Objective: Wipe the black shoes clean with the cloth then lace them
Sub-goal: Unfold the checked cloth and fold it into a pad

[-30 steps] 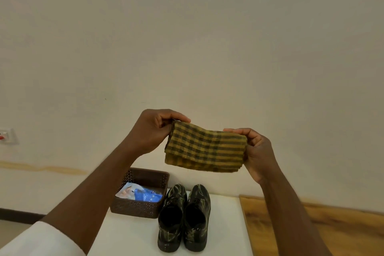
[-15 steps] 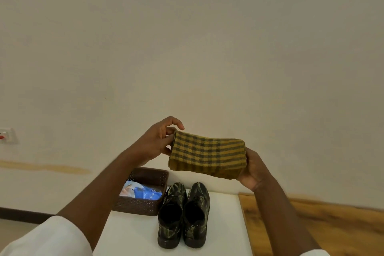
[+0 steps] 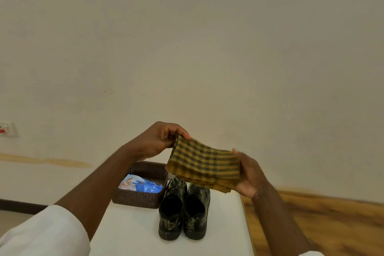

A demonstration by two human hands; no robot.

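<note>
Yellow checked cloth [image 3: 204,167] hangs folded between raised hands: left hand [image 3: 159,141] pinches its corner, right hand [image 3: 250,174] cups its end

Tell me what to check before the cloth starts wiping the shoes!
1. Cloth held: ok, left hand pinches one end and right hand holds the other.
2. Cloth folded into a pad: ok.
3. Black shoes within reach: ok, side by side on the white table.
4. Cloth touching a shoe: not ok, it is above them.
5. Laces ready: cannot tell, none visible.
6. Brown basket out of the way: ok, beside the shoes.
</note>
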